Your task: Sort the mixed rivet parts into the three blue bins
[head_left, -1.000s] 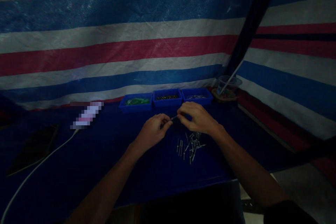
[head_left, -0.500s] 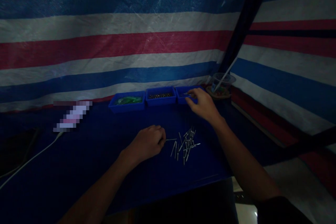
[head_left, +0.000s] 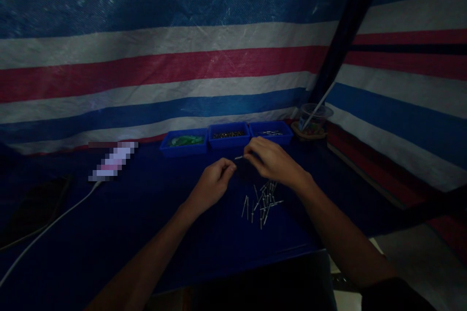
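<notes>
Above the blue tabletop my left hand [head_left: 213, 180] is closed in a pinch, and whatever its fingertips hold is too small to make out. Close to its right, my right hand [head_left: 270, 160] pinches a thin metal pin [head_left: 238, 157] that points toward the left fingertips. A loose pile of metal pins [head_left: 268, 199] lies just below my right hand. Behind the hands, the right blue tray [head_left: 286, 137] holds more thin pins, and the middle blue tray [head_left: 229, 143] holds many small brass-coloured pieces.
The left blue tray [head_left: 184, 149] contains green material. A plastic cup [head_left: 312, 117] with a straw stands at the back right. A pixelated lit object [head_left: 113, 161] with a white cable [head_left: 54, 221] lies at the left, near a dark flat object [head_left: 34, 206]. Striped sheeting rises behind.
My right hand has come from the right tray toward my left, bringing a pin. My left hand has risen away from the pile toward it. The view has shifted slightly.
</notes>
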A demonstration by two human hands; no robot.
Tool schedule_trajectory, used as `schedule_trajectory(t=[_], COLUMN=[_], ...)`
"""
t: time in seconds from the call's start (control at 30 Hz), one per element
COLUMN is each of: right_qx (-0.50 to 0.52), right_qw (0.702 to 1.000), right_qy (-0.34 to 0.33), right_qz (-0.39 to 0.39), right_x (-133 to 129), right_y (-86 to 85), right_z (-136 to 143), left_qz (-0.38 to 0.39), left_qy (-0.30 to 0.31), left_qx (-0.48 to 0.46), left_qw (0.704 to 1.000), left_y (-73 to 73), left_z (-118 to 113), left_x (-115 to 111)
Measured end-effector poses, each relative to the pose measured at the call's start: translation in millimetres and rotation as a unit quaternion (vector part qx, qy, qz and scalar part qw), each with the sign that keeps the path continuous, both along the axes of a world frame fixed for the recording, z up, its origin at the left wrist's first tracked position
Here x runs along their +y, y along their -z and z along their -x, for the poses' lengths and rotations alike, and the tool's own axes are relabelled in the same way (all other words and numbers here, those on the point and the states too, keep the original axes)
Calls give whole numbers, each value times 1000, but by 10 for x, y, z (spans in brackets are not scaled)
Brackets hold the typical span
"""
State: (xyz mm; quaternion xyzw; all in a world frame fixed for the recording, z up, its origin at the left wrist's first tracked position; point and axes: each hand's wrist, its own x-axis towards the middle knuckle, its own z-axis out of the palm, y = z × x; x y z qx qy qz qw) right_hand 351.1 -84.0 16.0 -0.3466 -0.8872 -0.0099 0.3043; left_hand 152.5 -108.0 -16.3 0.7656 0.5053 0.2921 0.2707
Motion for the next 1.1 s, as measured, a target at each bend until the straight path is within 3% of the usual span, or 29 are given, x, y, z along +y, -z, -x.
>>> schedule_trajectory(t=[0.07,0.17,0.23,0.33,0.43,0.57,0.67,0.73,0.83,0.97,1.1], right_qx=[73,126,93,42,30,22,3,1,32,67,82], right_qw=[991,950,936,931,948,981,990,992,993,987,984], right_qy=[89,258,323,358,317,181,107,72,14,-69,-101], right_qz=[-65,-123,-107,-51,5,63,92,104,115,127,122], right_x=[104,372,538,618,489,252,176,169,157,64,-38], right_y=[-116,-155,-54,191,354,407,448,470,453,368,323], right_z=[-127,-370,-521,-630,-525,-167,28,69,58,81,164], left_qz=[17,8,-7,-10,-14,-21,-11,9,51,137,183], left_qy=[32,90,104,116,122,128,122,104,62,23,24], left_qx=[30,141,206,254,267,260,217,154,-23,-256,-335], left_qw=[999,986,973,960,956,957,968,983,996,957,924], left_y=[-1,12,21,22,23,71,104,100,62,13,-1], left_z=[-42,-95,-114,-112,-94,-82,-61,-33,15,40,29], left_x=[-64,-169,-225,-267,-261,-211,-140,-76,16,61,54])
